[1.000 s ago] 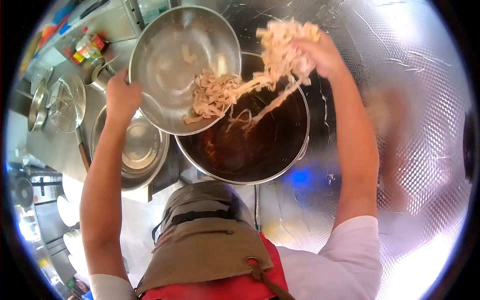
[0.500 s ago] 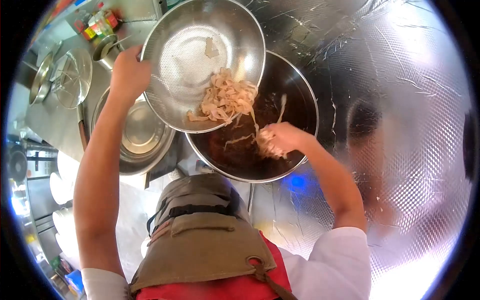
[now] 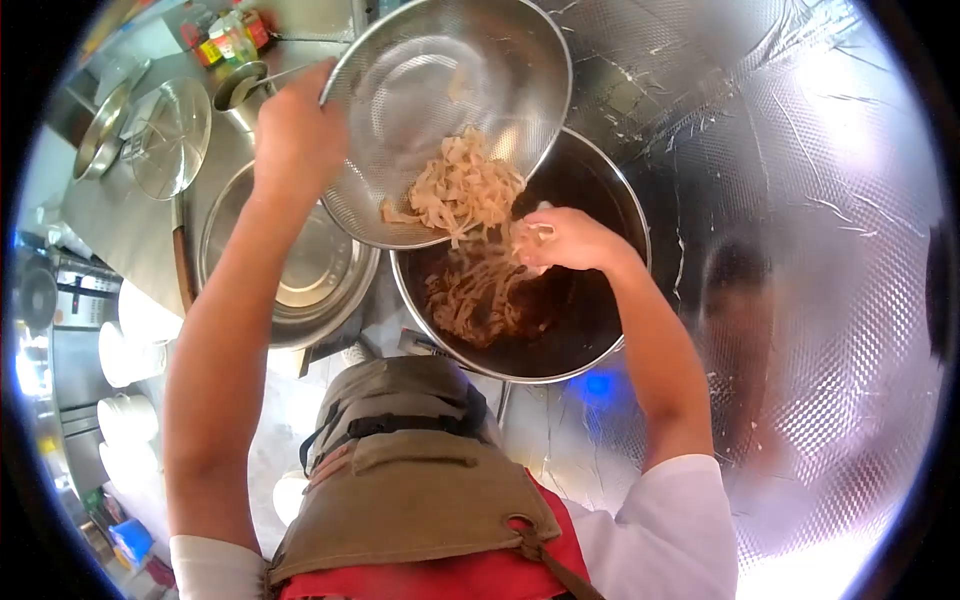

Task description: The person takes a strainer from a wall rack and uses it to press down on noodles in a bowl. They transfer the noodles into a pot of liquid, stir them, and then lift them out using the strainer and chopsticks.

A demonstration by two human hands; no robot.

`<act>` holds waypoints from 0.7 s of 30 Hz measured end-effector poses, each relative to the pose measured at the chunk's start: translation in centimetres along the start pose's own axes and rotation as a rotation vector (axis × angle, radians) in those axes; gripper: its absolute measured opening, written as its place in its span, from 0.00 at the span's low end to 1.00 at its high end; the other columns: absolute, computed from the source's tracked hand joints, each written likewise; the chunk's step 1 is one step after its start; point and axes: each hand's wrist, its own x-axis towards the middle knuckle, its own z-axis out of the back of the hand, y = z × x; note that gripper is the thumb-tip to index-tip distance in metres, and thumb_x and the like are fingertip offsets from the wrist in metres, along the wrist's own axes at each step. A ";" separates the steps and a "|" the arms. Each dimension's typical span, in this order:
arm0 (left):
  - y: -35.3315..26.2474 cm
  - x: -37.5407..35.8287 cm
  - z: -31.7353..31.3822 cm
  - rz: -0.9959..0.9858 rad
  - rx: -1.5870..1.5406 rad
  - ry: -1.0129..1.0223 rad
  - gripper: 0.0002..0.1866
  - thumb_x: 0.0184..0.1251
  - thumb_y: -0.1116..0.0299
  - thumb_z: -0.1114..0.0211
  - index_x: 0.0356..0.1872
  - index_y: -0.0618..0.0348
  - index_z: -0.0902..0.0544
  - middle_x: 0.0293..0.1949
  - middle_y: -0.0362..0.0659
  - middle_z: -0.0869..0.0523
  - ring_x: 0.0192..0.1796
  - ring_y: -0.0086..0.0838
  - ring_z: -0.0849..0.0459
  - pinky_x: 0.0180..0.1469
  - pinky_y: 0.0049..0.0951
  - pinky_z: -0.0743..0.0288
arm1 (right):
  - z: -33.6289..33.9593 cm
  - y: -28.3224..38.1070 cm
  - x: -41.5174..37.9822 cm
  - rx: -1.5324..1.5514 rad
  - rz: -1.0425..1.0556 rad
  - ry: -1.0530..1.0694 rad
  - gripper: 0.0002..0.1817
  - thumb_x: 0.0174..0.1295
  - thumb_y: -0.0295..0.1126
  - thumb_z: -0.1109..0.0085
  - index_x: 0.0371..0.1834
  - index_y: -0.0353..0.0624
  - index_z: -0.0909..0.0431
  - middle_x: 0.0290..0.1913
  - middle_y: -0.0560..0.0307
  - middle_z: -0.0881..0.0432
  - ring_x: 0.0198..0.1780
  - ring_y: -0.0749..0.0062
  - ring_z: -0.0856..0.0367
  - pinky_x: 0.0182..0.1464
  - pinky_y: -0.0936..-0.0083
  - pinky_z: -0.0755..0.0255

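A perforated metal colander [image 3: 400, 110] tilts over a round pot [image 3: 632, 215] of dark liquid. My left hand [image 3: 298, 135] grips the colander's left rim. Pale strips [image 3: 465, 190] lie along the colander's lower edge, and more strips [image 3: 480, 295] are in the liquid below. At the colander's lower right edge, above the pot, my right hand [image 3: 565, 240] has its fingers curled around some of the pale strips.
Left of the pot is a wide metal basin [image 3: 300, 270]. A wire skimmer [image 3: 172, 140] with a wooden handle, a metal jug [image 3: 240, 95] and bottles [image 3: 225, 40] stand farther left. White containers [image 3: 128, 420] are at lower left.
More strips have dropped into the pot. My right hand has risen from the liquid toward the colander's edge. The colander and my left hand have shifted slightly up and right in view.
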 end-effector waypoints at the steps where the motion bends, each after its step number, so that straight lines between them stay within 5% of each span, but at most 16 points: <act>1: -0.4 -0.2 -0.2 -0.027 0.023 -0.026 0.22 0.58 0.71 0.47 0.55 0.57 0.20 0.41 0.57 0.15 0.45 0.53 0.18 0.52 0.43 0.26 | 0.4 0.2 0.4 -0.027 0.015 -0.084 0.32 0.50 0.45 0.30 0.54 0.34 0.23 0.45 0.40 0.17 0.47 0.55 0.17 0.50 0.69 0.25; 5: -2.6 -1.1 -0.8 -0.169 0.109 -0.086 0.19 0.60 0.74 0.46 0.54 0.57 0.20 0.42 0.55 0.15 0.42 0.51 0.17 0.47 0.44 0.23 | 0.6 1.0 4.3 0.093 0.013 -0.611 0.40 0.49 0.49 0.28 0.60 0.32 0.29 0.51 0.38 0.21 0.49 0.53 0.19 0.51 0.66 0.26; 7: -3.2 -1.2 -2.4 -0.360 0.032 -0.224 0.18 0.60 0.78 0.44 0.52 0.60 0.19 0.42 0.54 0.15 0.42 0.49 0.16 0.45 0.42 0.21 | 1.3 1.7 6.7 -0.013 0.081 -1.143 0.34 0.51 0.47 0.30 0.56 0.34 0.27 0.49 0.38 0.23 0.52 0.42 0.24 0.54 0.61 0.28; 10: -5.2 -1.8 -3.5 -0.480 -0.030 -0.259 0.17 0.59 0.81 0.43 0.51 0.63 0.20 0.43 0.54 0.15 0.42 0.49 0.16 0.45 0.39 0.21 | 2.1 3.5 8.3 -0.156 0.283 -1.501 0.26 0.52 0.41 0.32 0.49 0.36 0.25 0.46 0.42 0.25 0.52 0.46 0.26 0.54 0.59 0.28; 13: -7.1 -2.2 -4.8 -0.539 -0.124 -0.288 0.18 0.57 0.83 0.43 0.50 0.65 0.20 0.44 0.54 0.15 0.43 0.49 0.15 0.46 0.38 0.20 | -1.4 1.6 9.3 -0.354 0.177 -1.237 0.19 0.54 0.38 0.36 0.44 0.38 0.24 0.46 0.42 0.24 0.52 0.49 0.25 0.51 0.57 0.28; 15: -7.6 -1.9 -5.1 -0.549 -0.192 -0.314 0.19 0.55 0.85 0.43 0.50 0.66 0.19 0.45 0.54 0.15 0.44 0.48 0.15 0.47 0.38 0.21 | -3.5 2.0 8.0 -0.365 -0.052 -0.626 0.14 0.58 0.36 0.42 0.44 0.41 0.23 0.47 0.42 0.23 0.52 0.53 0.24 0.49 0.57 0.28; 18: -8.3 -1.8 -5.0 -0.593 -0.217 -0.290 0.21 0.52 0.87 0.43 0.50 0.66 0.19 0.46 0.55 0.16 0.48 0.48 0.16 0.51 0.39 0.21 | -4.8 3.0 3.0 -0.609 0.249 -0.614 0.14 0.61 0.37 0.45 0.48 0.47 0.22 0.49 0.48 0.21 0.52 0.59 0.22 0.50 0.61 0.25; 21: -9.0 -2.3 -5.4 -0.665 -0.246 -0.324 0.22 0.52 0.87 0.44 0.50 0.65 0.19 0.47 0.55 0.16 0.50 0.48 0.16 0.54 0.39 0.22 | -3.2 3.5 2.9 -0.401 -0.095 -0.430 0.18 0.59 0.39 0.42 0.50 0.46 0.22 0.49 0.47 0.21 0.52 0.55 0.22 0.51 0.57 0.27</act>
